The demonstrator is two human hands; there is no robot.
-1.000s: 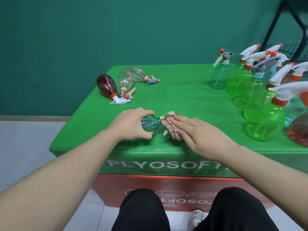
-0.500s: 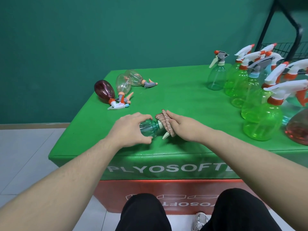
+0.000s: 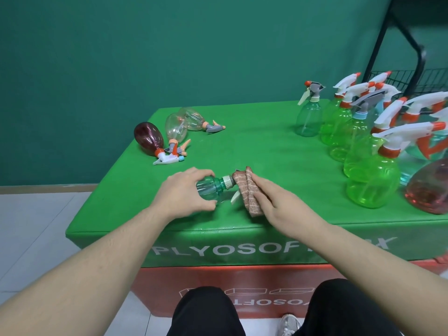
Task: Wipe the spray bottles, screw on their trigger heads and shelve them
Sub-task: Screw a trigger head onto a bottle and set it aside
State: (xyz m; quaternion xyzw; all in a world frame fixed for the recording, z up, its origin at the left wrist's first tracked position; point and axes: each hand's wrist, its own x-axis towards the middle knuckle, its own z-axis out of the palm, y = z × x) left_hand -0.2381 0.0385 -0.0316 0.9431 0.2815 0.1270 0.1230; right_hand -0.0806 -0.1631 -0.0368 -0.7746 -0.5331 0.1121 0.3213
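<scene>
The left hand curls over the body of a teal spray bottle lying on its side near the front edge of the green tabletop, fingers and thumb wrapped round it, its neck pointing right. The right hand holds a folded brownish cloth against the bottle's trigger head, fingers laid along the cloth and the thumb under it, so the cloth is pinched round the head; only a pale collar and the white trigger lever show past the fabric. Both forearms reach in from the near side, above dark-trousered knees.

Farther back on the left lie three bottles on their sides: a dark red bottle with a white and orange head, and two clear bottles with grey and orange heads, close together, the red one and one clear one touching at the heads. On the right stands a cluster of upright bottles with heads fitted: a teal one at the far left of the group, several bright green bottles and a reddish bottle at the near right edge. Behind them, far right, a black wire rack rises against the green wall
</scene>
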